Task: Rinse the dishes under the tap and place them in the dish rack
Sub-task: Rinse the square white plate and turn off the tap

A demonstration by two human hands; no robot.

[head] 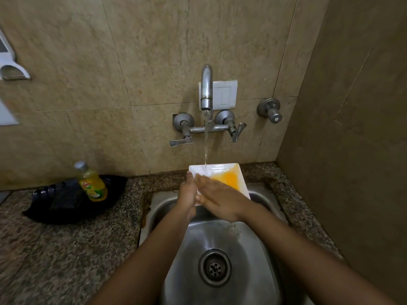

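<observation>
A square white plate (224, 172) with an orange-yellow smear is held tilted over the steel sink (248, 260), under the running tap (207, 89). Water falls onto the plate's far left part. My left hand (187, 197) grips the plate's left edge. My right hand (220, 199) lies flat on the plate's face, fingers together and pointing left, covering its lower half. No dish rack is in view.
A yellow dish-soap bottle (91, 182) lies on a black tray (66, 201) on the granite counter (55, 249) to the left. Tap levers (180, 142) and a wall valve (271, 111) stick out of the tiled wall. A side wall closes in on the right.
</observation>
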